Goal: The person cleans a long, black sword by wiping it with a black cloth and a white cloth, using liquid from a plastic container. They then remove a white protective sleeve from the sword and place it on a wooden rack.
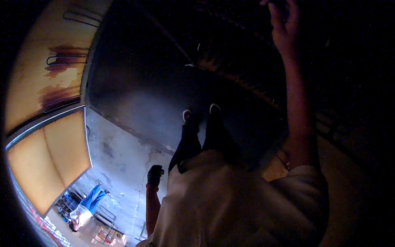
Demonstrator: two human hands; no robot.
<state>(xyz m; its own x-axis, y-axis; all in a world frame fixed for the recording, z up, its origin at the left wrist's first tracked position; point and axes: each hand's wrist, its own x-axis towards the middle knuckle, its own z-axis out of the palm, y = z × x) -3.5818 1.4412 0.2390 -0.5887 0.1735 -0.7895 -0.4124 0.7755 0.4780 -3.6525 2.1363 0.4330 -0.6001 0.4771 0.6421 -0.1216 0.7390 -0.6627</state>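
Note:
My left hand (155, 176) wears a dark glove and hangs low beside my left hip. Its fingers look curled in, and no object shows in them. Up at the top edge, my bare right hand (285, 31) is stretched far forward on a raised arm. Its visible fingers stand apart, with the tips partly cut off by the picture's edge. Deep shadow surrounds it, so whatever lies close to it cannot be made out. I see nothing held there. Both my shoes (187, 116) are on the dark floor (135, 88).
On the left stand large yellowish panels (47, 158), one with reddish-brown stains (68, 61) and dark loop-shaped bars (82, 18). Farther off at lower left is another person (84, 210) in blue trousers, near a dark metal frame (105, 216) and boxes (105, 235). The right side is mostly black.

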